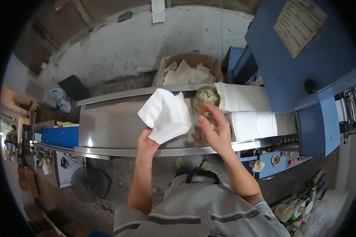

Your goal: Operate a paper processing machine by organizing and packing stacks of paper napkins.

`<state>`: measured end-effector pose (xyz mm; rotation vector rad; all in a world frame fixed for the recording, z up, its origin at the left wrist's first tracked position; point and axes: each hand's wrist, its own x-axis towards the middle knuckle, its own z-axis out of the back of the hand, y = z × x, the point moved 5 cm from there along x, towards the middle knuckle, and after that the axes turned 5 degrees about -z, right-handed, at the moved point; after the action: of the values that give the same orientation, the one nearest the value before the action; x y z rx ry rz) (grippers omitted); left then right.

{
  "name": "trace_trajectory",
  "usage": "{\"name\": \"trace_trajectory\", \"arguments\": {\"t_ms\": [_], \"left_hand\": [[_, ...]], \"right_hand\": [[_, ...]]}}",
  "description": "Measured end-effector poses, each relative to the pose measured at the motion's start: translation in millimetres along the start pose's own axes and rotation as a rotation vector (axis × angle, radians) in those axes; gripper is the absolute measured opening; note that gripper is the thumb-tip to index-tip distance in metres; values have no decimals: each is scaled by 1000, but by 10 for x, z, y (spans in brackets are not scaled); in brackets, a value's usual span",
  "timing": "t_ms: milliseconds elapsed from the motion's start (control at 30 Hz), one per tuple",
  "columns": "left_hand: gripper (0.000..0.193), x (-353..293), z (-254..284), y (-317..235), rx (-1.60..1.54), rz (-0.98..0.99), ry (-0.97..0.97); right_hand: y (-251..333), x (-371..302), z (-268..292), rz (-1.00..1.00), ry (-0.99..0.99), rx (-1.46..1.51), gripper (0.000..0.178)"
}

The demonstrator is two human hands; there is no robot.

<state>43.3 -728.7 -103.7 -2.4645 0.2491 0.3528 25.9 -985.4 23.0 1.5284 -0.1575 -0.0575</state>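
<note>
From my distant seat I see the left hand [147, 145] pinching the white sheets [168, 114] at their near corner, thumb on top; the rest of them fans away beyond this grip without other support. The right hand [218, 133] has thumb and fingers spread, and I see nothing held between them. Just beyond its fingertips sits a glassy round object [207, 96]; whether they touch, I cannot tell.

My first worry is the left pinch: because it has only one corner, the loose sheets could slide apart or fold over, and drop onto the metal bed [114, 122] below. Second, if the right fingers swing outward carelessly, they could knock the round object. To the right of that hand stand the folded white rows [245, 96]; I think that a bump on their near end could make them lean and spill.
</note>
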Motion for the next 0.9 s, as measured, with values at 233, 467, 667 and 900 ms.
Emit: {"name": "trace_trajectory", "arguments": {"t_ms": [233, 467, 667, 900], "left_hand": [[81, -276, -655, -123, 1222, -460, 25], [75, -172, -479, -7, 999, -112, 105], [58, -72, -19, -1, 650, -70, 78], [49, -99, 131, -66, 271, -55, 84]], "right_hand": [[-590, 87, -449, -198, 288, -233, 72], [-1282, 14, -596, -585, 337, 24, 79], [-1214, -58, -491, -639, 171, 348, 38], [-844, -109, -348, -447, 169, 452, 32]]}}
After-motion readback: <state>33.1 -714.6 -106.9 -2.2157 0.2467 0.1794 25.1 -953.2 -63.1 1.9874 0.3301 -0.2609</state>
